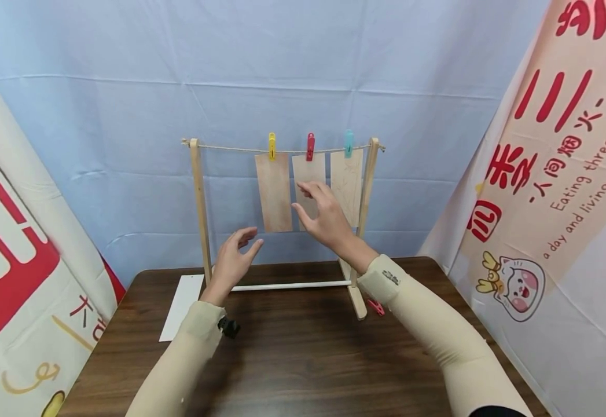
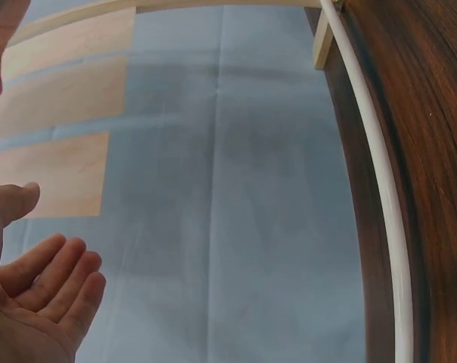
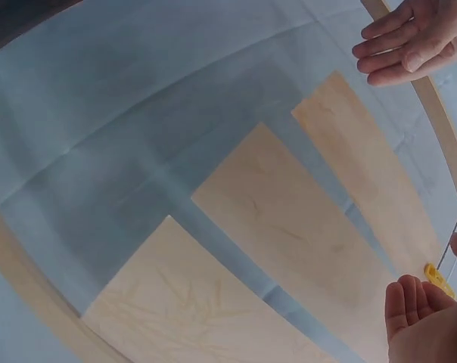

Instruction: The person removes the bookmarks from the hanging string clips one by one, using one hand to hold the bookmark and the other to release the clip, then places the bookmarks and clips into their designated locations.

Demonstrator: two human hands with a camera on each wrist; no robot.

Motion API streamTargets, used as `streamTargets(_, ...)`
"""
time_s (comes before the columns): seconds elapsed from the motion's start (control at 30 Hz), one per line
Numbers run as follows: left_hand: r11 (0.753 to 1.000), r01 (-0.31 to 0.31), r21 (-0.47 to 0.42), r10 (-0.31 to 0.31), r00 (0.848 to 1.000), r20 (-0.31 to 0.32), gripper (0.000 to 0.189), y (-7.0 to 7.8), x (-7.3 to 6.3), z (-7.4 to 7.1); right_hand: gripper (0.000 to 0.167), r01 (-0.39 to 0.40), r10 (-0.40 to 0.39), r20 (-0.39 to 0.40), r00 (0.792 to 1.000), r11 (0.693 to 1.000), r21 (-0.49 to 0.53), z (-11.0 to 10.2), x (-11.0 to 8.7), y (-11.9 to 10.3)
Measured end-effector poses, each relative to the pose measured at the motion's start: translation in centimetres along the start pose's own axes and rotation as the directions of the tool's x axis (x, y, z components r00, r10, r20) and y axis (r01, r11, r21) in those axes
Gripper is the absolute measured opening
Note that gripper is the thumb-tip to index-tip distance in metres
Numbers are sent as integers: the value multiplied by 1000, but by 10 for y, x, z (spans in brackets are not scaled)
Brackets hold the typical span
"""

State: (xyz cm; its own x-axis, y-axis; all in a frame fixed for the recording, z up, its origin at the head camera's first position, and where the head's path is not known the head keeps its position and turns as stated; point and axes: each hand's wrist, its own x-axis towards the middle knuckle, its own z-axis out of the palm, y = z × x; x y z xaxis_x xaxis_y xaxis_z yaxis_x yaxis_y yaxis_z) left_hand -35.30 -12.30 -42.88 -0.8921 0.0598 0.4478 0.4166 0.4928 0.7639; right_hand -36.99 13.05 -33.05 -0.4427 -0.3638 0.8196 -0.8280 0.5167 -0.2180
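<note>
Three beige paper cards hang from a cord on a wooden frame (image 1: pixel 197 197). A yellow clothespin (image 1: pixel 272 146) clips the left card (image 1: pixel 274 194), a red clothespin (image 1: pixel 310 147) the middle card (image 1: pixel 308 168), and a light-blue clothespin (image 1: pixel 349 143) the right card (image 1: pixel 352 182), which bears a faint plant drawing. My right hand (image 1: pixel 329 219) is raised before the middle card, covering part of it, its fingers loosely bent around nothing. Lower and to the left, my left hand (image 1: pixel 232 260) hovers inside the left post, thumb apart from relaxed fingers, holding nothing.
The frame stands on a dark wooden table (image 1: pixel 292 359), with a white bar (image 1: pixel 292 285) low across it. Beside its left post lies a white card (image 1: pixel 180 310). A pinkish-red clothespin (image 1: pixel 376 307) lies by the right foot. Blue cloth (image 1: pixel 261 58) hangs behind.
</note>
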Motion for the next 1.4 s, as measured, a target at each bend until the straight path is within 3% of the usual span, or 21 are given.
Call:
streamTargets(0.63, 999, 16, -41, -16, 1000, 14, 46, -11, 10, 5, 49, 98, -98, -6, 995, 994, -44, -8, 38, -5)
streamTargets(1.4, 995, 35, -90, -31, 999, 41, 48, -10, 22, 22, 57, 107, -107, -20, 994, 994, 10, -6, 76, -9)
